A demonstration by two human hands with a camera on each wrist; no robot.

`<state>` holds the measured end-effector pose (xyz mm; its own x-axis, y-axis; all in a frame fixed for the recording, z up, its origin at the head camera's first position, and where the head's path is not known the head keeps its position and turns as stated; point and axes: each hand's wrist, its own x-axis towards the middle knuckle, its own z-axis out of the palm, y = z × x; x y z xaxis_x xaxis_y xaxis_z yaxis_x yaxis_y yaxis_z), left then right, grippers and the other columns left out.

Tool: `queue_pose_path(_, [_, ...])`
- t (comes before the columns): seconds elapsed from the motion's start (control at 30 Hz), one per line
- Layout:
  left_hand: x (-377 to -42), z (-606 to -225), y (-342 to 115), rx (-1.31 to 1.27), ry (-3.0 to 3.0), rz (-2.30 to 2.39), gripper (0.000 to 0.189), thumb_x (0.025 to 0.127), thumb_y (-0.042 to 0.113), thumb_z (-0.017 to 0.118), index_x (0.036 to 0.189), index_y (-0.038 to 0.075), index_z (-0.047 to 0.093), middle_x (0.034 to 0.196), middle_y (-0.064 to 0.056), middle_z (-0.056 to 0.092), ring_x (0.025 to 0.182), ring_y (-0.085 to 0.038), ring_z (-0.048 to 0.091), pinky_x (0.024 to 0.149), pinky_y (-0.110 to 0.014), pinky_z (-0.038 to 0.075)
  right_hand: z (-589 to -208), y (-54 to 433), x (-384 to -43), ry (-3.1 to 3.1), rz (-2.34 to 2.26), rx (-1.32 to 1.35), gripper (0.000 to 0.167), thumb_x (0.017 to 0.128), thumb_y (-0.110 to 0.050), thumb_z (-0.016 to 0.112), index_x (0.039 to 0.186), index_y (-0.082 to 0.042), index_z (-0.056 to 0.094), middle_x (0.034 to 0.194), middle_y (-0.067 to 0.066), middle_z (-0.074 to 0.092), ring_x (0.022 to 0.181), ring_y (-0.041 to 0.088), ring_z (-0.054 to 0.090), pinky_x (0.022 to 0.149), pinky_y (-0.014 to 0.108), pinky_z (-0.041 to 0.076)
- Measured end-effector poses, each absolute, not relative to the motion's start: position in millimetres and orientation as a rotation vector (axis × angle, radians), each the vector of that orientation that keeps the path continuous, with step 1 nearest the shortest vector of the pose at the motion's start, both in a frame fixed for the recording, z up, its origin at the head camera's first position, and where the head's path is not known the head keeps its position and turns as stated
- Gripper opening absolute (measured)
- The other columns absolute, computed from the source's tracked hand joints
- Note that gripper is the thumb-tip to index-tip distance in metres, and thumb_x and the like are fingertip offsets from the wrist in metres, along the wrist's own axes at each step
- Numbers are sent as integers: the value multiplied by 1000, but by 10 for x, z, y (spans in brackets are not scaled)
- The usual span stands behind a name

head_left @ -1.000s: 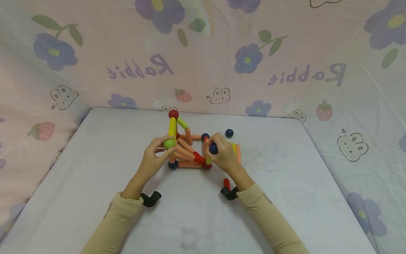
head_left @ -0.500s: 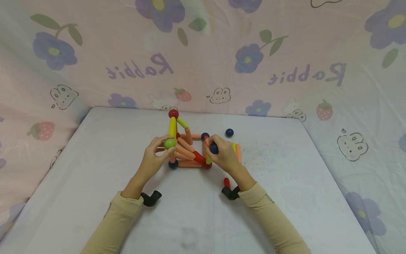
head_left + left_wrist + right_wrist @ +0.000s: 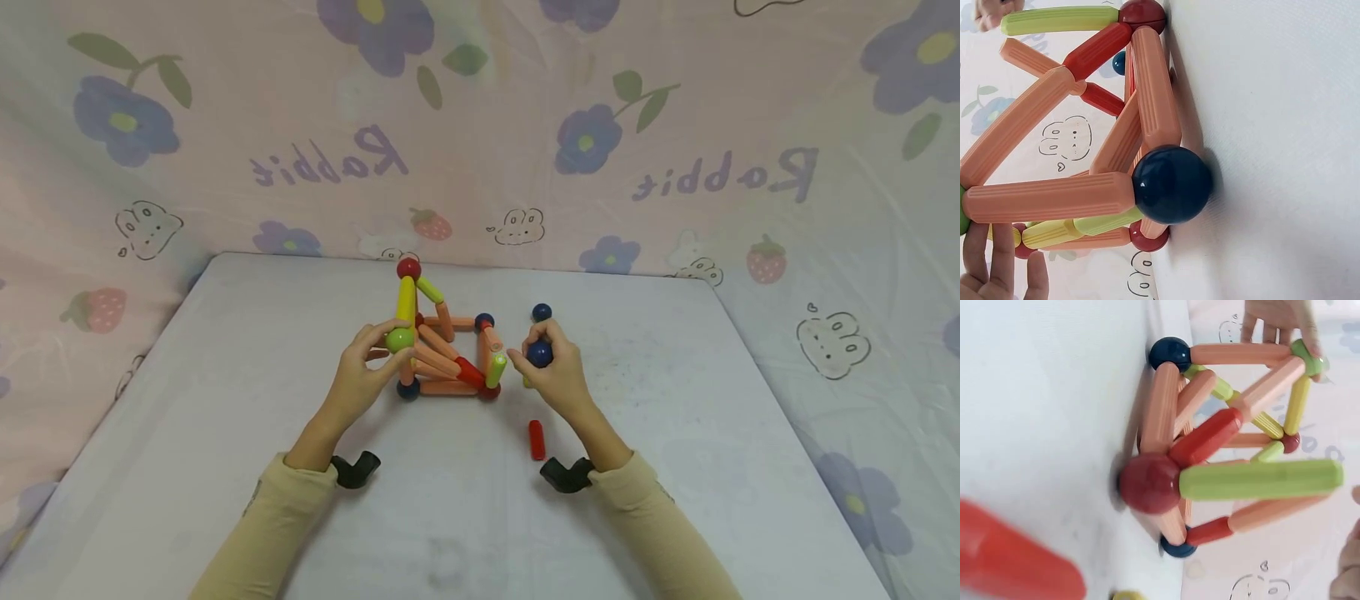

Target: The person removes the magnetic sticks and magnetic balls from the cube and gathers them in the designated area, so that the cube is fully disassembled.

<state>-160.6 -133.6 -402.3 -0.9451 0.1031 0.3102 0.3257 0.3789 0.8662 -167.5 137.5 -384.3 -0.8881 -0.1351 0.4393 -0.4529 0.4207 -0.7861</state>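
Behind the white table [image 3: 697, 417] hangs a pink cloth [image 3: 480, 125] (its lettering [image 3: 330, 160] mirror-reversed).

Head view: light soft, even, slightly dim; I see faint shadows beside my sleeves [image 3: 273, 521] on the white tabletop [image 3: 165, 450]. Left wrist view: brighter, tabletop washed pale; glints on the navy ball [image 3: 1172, 184], soft shadow beside it. Right wrist view: nearby red rod [image 3: 1016, 556] blurred, rod-and-ball frame [image 3: 1207, 436] sharper.

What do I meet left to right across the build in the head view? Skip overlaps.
Green ball in the left hand → front orange rod → upright light-green rod → dark blue ball in the right hand.
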Motion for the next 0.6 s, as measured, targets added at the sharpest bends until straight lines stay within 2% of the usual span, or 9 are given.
queue_pose_path(0.07, [-1610,-4024,-1334,-382,-2432,-1605,39,91,12,66,129,7,57,112,-17,56,107,-28,56,98,-54,49,-3849,1456,-1667,-2412,1493,483,29,80,8,69,96,6,45,83,19,58,78,15,55,70,11,47])
queue_pose_path(0.17, [-1616,-4027,-1335,-377,-2433,-1615,39,91,13,66,129,7,57,113,-17,57,107,-28,55,98,-54,48,-3882,1593,-1709,-2494,1573,454,33,80,12,60,106,8,39,97,21,54,90,24,55,76,9,45])
queue_pose_path(0.33, [-1616,-4017,-1334,-371,-2436,-1620,40,91,12,66,129,7,57,111,-17,56,106,-26,55,98,-53,49,-4033,1856,-1943,-2655,1704,346,42,85,8,48,122,6,28,122,24,41,105,32,49,76,8,42])
queue_pose_path(0.47, [-1608,-4008,-1329,-373,-2440,-1614,40,91,12,66,129,7,57,111,-17,56,105,-24,54,98,-52,49,-4065,1993,-2116,-2721,1624,230,43,89,5,49,128,10,30,131,27,31,105,32,50,74,6,42])
queue_pose_path(0.6, [-1605,-4019,-1333,-369,-2443,-1616,41,91,12,66,130,7,56,111,-17,56,105,-22,54,99,-53,49,-4075,2106,-2279,-2788,1513,115,43,91,1,55,130,10,39,132,31,32,105,36,53,72,8,43])
